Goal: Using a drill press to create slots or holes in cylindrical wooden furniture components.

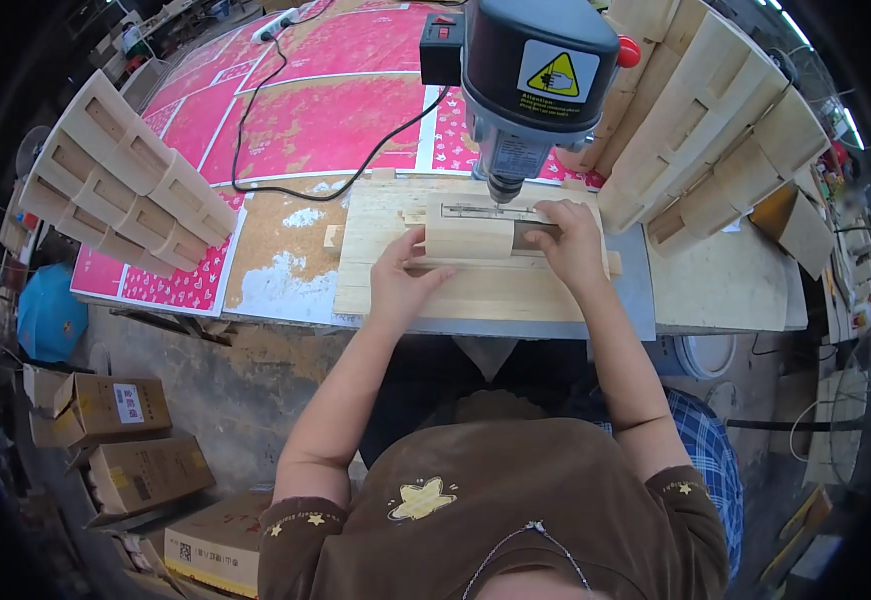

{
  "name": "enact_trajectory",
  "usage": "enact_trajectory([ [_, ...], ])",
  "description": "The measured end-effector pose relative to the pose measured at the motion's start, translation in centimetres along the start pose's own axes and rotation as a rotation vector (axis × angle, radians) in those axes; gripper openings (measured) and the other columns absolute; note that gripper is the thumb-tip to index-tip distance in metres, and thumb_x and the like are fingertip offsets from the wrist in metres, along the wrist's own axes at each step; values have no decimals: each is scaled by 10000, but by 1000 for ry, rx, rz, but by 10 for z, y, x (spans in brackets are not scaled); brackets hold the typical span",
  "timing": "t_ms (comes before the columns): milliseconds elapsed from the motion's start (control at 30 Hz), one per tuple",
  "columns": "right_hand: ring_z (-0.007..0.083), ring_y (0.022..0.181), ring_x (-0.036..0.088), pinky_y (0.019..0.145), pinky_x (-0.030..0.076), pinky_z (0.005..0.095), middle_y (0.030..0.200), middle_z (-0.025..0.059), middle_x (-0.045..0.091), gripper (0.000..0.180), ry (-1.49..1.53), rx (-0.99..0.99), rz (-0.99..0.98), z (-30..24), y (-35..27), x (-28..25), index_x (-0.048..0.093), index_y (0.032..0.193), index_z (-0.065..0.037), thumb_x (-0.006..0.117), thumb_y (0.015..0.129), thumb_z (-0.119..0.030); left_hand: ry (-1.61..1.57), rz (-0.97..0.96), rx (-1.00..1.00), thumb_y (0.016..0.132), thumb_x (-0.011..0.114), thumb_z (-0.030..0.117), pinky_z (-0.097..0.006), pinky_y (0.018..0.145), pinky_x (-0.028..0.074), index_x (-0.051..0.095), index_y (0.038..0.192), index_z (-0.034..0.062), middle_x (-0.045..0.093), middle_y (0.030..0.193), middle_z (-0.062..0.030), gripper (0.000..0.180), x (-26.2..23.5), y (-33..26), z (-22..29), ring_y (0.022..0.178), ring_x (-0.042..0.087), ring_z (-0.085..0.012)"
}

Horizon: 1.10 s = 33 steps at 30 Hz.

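Note:
A pale wooden piece (pixel 468 238) lies on a wooden base board (pixel 395 215) under the chuck of a grey and black drill press (pixel 530 75). My left hand (pixel 400 280) grips the piece's left front edge. My right hand (pixel 567 240) presses on its right end, over a dark slot. The drill bit (pixel 502 197) hangs just above the piece's back edge, between my two hands.
Stacks of slotted wooden parts stand at the left (pixel 125 180) and right (pixel 715 130) of the bench. A black cable (pixel 255 150) runs over pink sheets behind. Cardboard boxes (pixel 115 410) sit on the floor at the left. A blue cloth (pixel 50 315) lies beside them.

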State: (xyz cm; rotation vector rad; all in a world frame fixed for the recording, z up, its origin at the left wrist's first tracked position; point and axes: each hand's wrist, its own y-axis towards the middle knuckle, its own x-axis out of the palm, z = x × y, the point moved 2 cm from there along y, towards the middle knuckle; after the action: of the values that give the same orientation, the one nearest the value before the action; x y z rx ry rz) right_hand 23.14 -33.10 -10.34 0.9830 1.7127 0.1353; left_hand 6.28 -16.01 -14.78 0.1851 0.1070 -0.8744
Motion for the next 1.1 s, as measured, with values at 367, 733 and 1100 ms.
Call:
enact_trajectory([
  [367, 205, 1070, 527, 884, 431, 331, 1065, 122, 541, 486, 600, 222, 216, 8, 22, -33, 477, 1197, -15, 702, 794, -165, 386, 19, 354, 520, 794, 118, -374, 783, 413, 628, 907, 43, 569, 860, -91, 427, 1, 26, -23, 820, 541, -286],
  [733, 376, 682, 579, 618, 466, 437, 649, 155, 587, 326, 40, 136, 342, -48, 145, -126, 593, 785, -80, 493, 893, -371, 374, -73, 241, 538, 805, 171, -380, 809, 338, 624, 850, 94, 594, 782, -34, 369, 4, 24, -15, 799, 548, -254],
  [1100, 303, 525, 527, 472, 394, 371, 597, 115, 541, 125, 61, -60, 396, -80, 42, -118, 561, 693, -49, 584, 810, -86, 433, -56, 278, 579, 783, 203, -366, 807, 313, 644, 851, 117, 579, 723, -15, 317, 3, 30, -15, 758, 551, -223],
])
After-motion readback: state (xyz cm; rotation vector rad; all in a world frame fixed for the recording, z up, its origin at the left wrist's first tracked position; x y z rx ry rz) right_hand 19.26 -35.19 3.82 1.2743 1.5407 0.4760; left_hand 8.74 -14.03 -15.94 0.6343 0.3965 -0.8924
